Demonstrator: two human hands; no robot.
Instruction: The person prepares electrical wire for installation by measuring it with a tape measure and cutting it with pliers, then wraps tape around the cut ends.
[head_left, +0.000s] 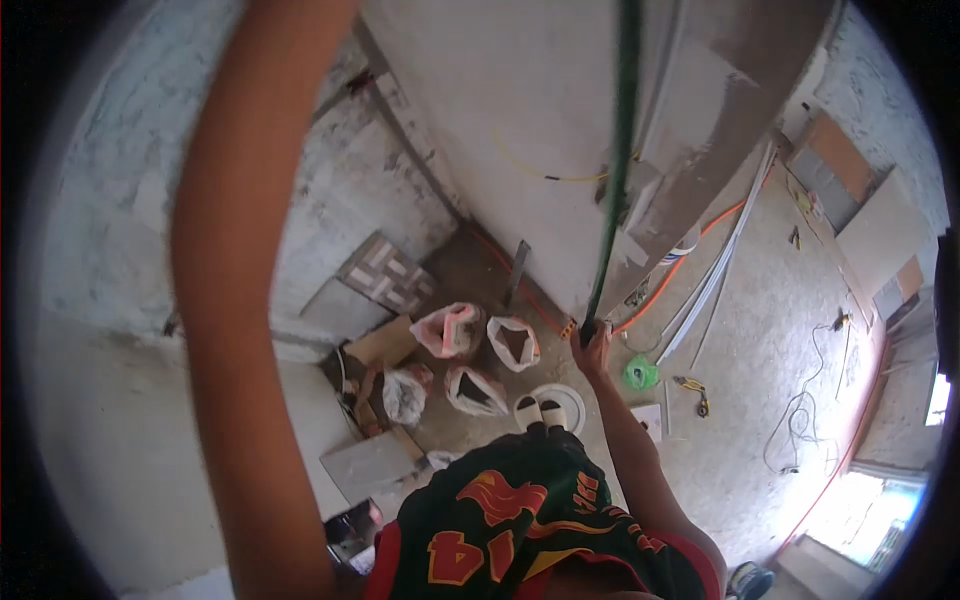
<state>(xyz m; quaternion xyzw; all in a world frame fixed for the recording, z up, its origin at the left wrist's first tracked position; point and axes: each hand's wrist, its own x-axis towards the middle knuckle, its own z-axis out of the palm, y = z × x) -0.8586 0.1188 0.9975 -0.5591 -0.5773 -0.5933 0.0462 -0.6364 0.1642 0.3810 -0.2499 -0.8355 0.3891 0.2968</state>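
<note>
My right hand (592, 345) is closed around the lower end of a long dark green strip (622, 150), which runs up past the top edge of the view. Beside that hand hangs a small orange piece (568, 329), near an orange hose (660, 290). My left arm reaches up along the left side and leaves the view at the top, so the left hand is out of sight. A pale wall (500, 110) stands behind the strip.
Open sacks (447, 331) stand on the floor below, by a patterned tile (388, 273). My feet are near a round white lid (570, 408). Right of them lie a green roll (641, 373), a yellow-black tool (697, 392), long pale strips (712, 275) and a loose cable (797, 425).
</note>
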